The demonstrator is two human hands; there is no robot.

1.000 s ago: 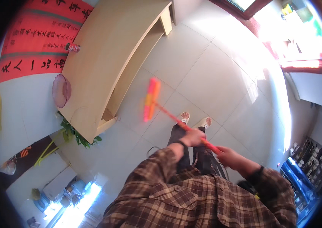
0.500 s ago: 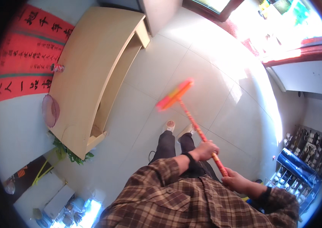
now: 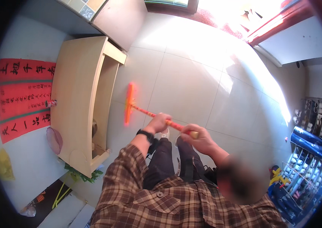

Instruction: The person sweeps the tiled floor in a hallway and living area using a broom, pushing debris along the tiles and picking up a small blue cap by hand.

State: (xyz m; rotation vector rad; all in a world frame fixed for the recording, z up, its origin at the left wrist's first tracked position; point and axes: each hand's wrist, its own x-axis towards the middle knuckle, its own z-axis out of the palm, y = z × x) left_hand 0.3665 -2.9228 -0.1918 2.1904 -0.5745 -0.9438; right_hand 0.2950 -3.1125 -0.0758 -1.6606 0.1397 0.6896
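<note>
We stand on a pale tiled floor, looking down past our plaid shirt and dark trousers. Both hands are on an orange broom. Left hand, with a black watch at the wrist, is wrapped round the handle about midway, fingers closed tight on it. Right hand grips the top end of the handle, fingers likewise curled shut around it, the wooden tip just showing past the thumb.

The broom head is blurred. It sits low against the tiles just beside the open front of a light wooden console table, which runs along the white wall on our left. The handle slants from the head back up to us across our shoes.

Progress, as we judge it: sweeping is in hand, with the head working the strip of floor along the table's foot. We cannot make out any dust or debris pile on the tiles at this size, so we cannot say which parts are done. The wide sunlit stretch toward the doorway at upper right lies well apart from the head and may yet need a pass.

Around us: red paper banners on the wall, a small can on the tabletop, a pink round object at the table's end, green leaves by its corner, and blue racks at far right.
</note>
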